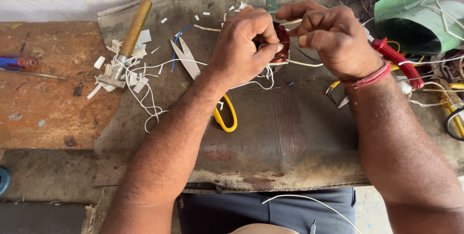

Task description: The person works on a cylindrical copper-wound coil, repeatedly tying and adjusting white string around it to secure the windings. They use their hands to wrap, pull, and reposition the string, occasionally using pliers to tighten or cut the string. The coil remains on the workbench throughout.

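Note:
My left hand (244, 43) grips a small coil of copper wire (282, 41) held just above a worn brown mat (290, 137). My right hand (331, 36) is closed beside it, its fingertips pinching a thin strand at the coil; a red thread band circles that wrist. Most of the coil is hidden behind my fingers. White sleeved leads (302, 63) trail out from under the coil onto the mat.
Yellow-handled scissors (193, 65) lie open under my left forearm. A wooden-handled tool (130, 33) rests among white paper scraps and white string at left. A screwdriver (21, 64) lies on the rusty bench. Red-handled pliers (401, 62), tangled wires and a green sheet (415, 16) crowd the right.

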